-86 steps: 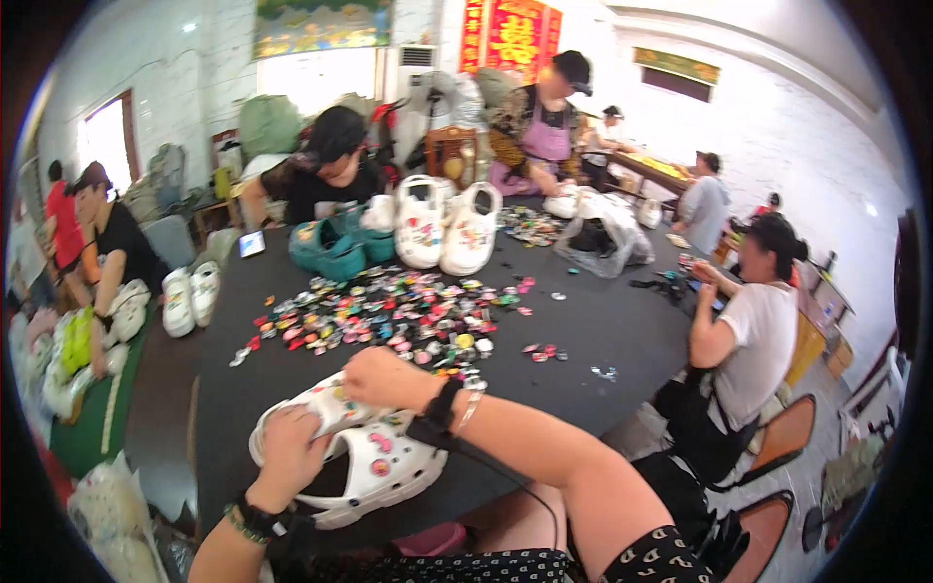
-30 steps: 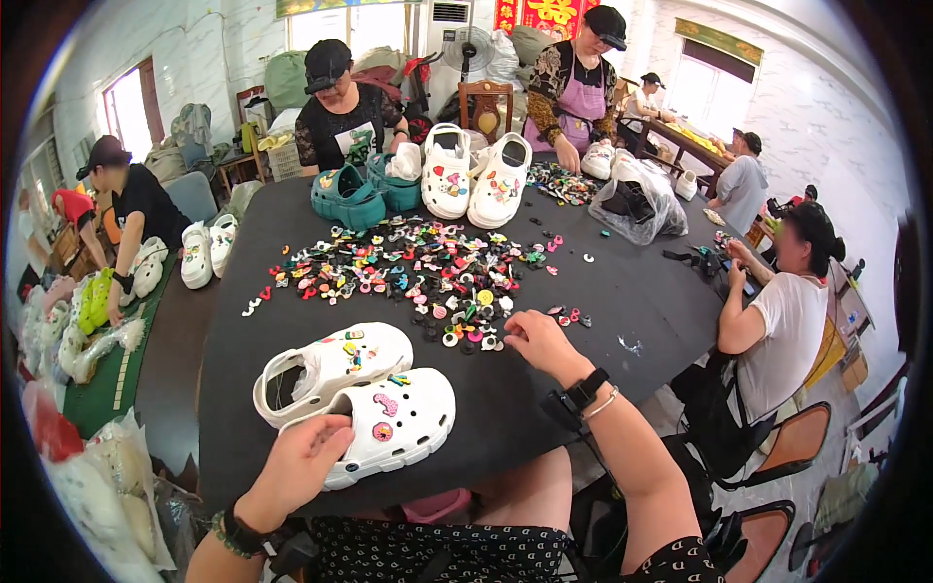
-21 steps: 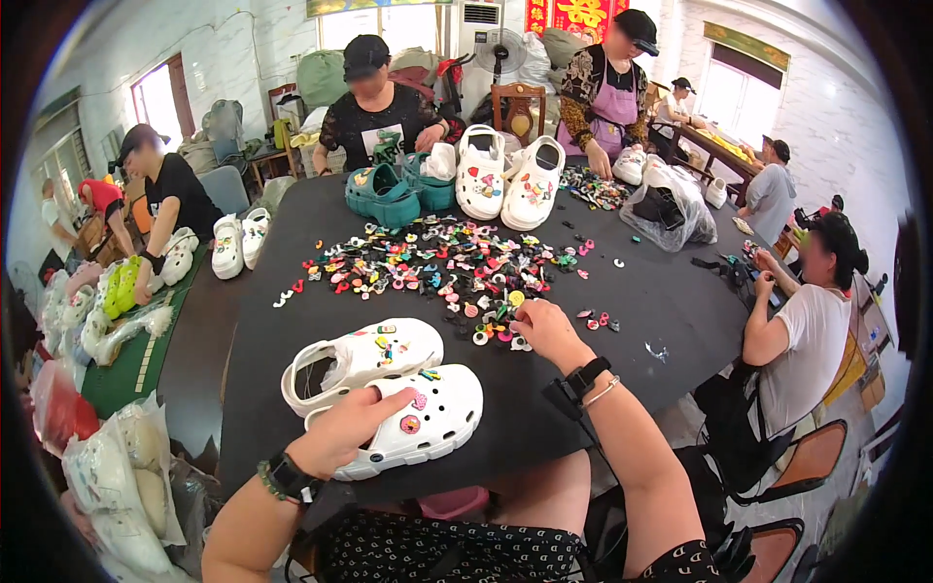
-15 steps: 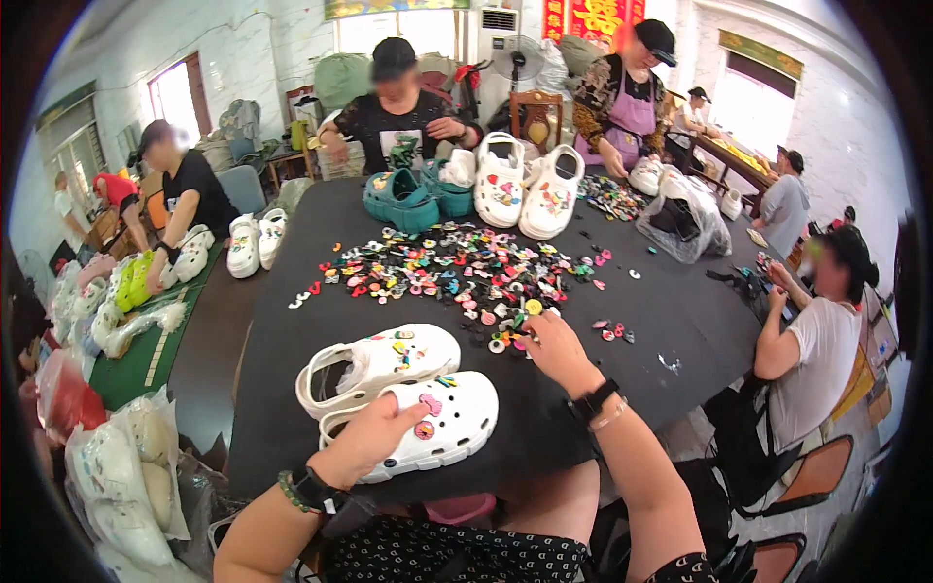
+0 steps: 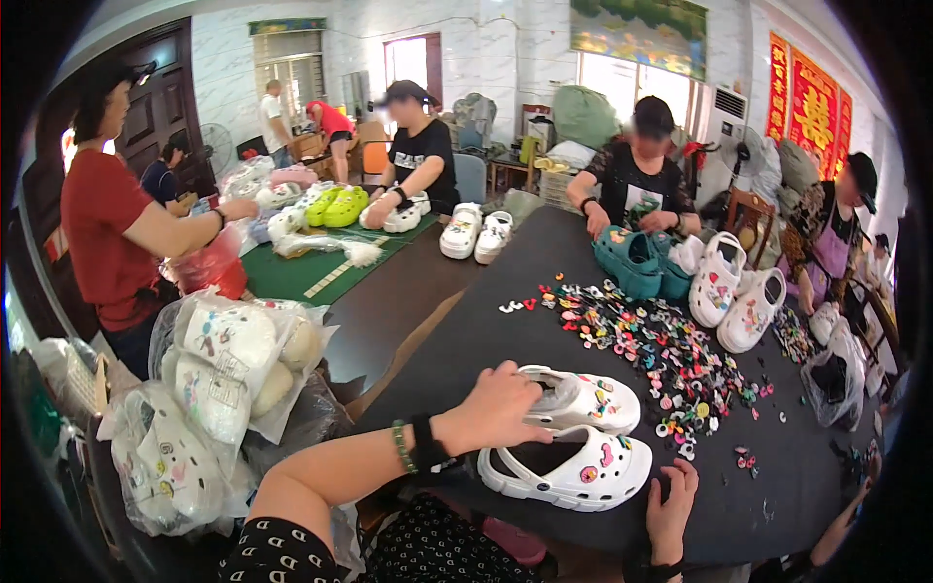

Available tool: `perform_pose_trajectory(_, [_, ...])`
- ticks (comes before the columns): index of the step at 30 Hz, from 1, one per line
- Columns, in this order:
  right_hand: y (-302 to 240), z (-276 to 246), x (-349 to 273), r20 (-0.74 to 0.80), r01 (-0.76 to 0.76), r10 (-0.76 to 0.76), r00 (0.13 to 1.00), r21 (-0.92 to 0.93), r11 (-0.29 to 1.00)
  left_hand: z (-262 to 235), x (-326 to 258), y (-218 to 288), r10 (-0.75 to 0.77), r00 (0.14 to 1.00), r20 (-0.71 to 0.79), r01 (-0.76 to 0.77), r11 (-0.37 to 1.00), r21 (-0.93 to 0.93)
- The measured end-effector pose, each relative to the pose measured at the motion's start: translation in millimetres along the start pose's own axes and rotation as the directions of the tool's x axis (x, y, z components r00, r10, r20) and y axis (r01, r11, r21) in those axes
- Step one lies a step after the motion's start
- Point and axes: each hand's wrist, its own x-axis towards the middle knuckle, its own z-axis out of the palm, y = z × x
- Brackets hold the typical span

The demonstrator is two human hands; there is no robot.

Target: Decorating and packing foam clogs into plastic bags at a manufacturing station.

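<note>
A pair of white clogs with colourful charms lies on the black table before me. The near clog (image 5: 573, 478) carries pink charms, and the far clog (image 5: 598, 401) has several bright ones with clear plastic inside its heel. My left hand (image 5: 496, 408) is spread at the heels of the pair, thumb apart from the fingers; whether it touches a strap is hard to tell. My right hand (image 5: 671, 500) rests by the near clog's toe, fingers apart and slightly bent, holding nothing I can see. Beyond the clogs lies a pile of loose charms (image 5: 671, 355).
Teal clogs (image 5: 627, 262) and a white decorated pair (image 5: 719, 280) stand behind the pile. Bagged white clogs (image 5: 228, 340) are heaped at left. A green-topped table (image 5: 282, 270) holds more clogs. Co-workers stand or sit around both tables; one in red (image 5: 121, 233) is at left.
The view has swung left. My left hand has let go of the near clog and moved to the heels. My right hand has come back from the charms to beside the toe.
</note>
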Motion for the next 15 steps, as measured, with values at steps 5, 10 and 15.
perform_pose_trajectory(5, [-5.4, 0.7, 0.8, 0.049, 0.09, -0.086, 0.995, -0.109, 0.99, 24.1, 12.0, 0.5, 0.105, 0.994, -0.023, -0.103, 0.991, 0.085])
perform_pose_trajectory(10, [-3.8, 1.7, -2.2, 0.048, 0.084, -0.079, 0.996, -0.118, 0.989, 33.6, 12.8, 3.1, 0.154, 0.988, 0.011, -0.154, 0.987, 0.036])
perform_pose_trajectory(15, [7.2, 1.9, -2.7, 0.052, 0.107, -0.102, 0.993, -0.102, 0.989, 29.3, -4.4, -7.7, 0.098, 0.979, -0.178, -0.121, 0.985, -0.126])
